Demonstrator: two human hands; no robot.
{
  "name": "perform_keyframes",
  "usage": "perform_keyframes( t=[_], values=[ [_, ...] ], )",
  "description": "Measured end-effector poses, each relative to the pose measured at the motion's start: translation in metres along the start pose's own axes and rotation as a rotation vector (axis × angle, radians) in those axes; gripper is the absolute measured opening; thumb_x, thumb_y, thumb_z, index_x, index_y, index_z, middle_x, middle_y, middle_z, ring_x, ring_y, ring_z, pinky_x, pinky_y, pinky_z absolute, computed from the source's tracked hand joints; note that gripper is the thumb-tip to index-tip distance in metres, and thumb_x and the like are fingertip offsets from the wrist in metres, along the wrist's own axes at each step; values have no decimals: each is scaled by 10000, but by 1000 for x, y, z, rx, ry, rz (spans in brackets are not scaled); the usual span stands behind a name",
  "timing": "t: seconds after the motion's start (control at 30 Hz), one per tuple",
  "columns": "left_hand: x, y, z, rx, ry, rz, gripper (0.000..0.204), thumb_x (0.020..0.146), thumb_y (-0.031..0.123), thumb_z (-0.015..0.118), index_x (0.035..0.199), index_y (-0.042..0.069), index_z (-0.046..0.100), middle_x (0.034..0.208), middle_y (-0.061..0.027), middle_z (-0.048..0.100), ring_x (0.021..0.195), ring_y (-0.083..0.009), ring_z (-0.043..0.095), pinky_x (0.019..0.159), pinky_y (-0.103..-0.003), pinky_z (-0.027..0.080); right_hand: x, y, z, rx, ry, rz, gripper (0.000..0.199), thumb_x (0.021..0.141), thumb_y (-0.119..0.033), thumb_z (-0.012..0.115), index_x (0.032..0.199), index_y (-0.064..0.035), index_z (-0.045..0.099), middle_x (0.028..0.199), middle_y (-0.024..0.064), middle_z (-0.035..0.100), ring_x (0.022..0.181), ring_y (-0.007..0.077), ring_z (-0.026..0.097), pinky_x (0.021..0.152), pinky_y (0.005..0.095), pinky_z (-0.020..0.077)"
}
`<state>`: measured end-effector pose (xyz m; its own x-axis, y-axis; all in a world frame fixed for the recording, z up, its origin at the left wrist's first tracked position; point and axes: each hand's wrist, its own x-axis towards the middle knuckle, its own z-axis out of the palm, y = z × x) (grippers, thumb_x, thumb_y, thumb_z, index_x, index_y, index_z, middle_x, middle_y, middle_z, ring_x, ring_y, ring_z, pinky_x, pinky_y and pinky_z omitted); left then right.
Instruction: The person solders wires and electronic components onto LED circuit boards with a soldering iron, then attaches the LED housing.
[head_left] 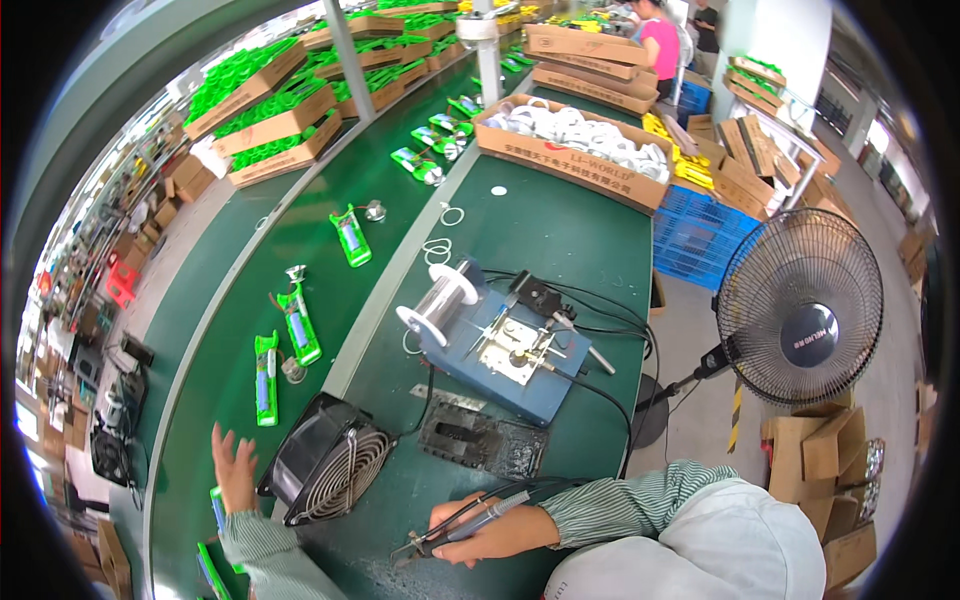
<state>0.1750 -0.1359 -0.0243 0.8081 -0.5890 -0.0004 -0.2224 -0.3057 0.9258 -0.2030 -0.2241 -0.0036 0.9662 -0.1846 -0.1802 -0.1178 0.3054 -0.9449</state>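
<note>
The right hand (497, 533) gripped a soldering iron (470, 519) low over the green surface (560, 240), while the left hand (234, 468) reached open-fingered toward a green package (217, 507) on the belt, seemingly fetching the next piece.

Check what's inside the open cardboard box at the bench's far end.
The cardboard box holds a heap of white coiled cables. Anything beneath the top layer is covered.
</note>
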Motion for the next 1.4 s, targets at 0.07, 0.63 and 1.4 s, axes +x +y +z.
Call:
perform_keyframes(
  t=[0.07,0.63,1.4],
  values=[
    [1,-21,-43,710,134,91,680,795,94,587,1377,117,235,1344,-178,351,1118,-308,477,884,-392,414,1,2,-1,-8,10,-13,151,815,-188,572,865,-61,509,628,12,553,520,84,537,472,242,424],
    [-172,-15,-77,952,167,33,565,733,192,641,1223,-21,458,1169,-236,523,1078,-340,518,930,-364,389,-18,1,7,17,21,-186,176,810,-166,605,903,-33,537,705,37,575,537,90,564,474,235,456],
    [-396,-4,-112,797,851,-492,262,748,293,631,839,49,662,713,-106,621,650,-265,593,623,-359,455,-47,3,43,-58,42,-74,138,799,13,568,906,34,484,685,134,602,526,122,566,467,214,456]
  ],
)
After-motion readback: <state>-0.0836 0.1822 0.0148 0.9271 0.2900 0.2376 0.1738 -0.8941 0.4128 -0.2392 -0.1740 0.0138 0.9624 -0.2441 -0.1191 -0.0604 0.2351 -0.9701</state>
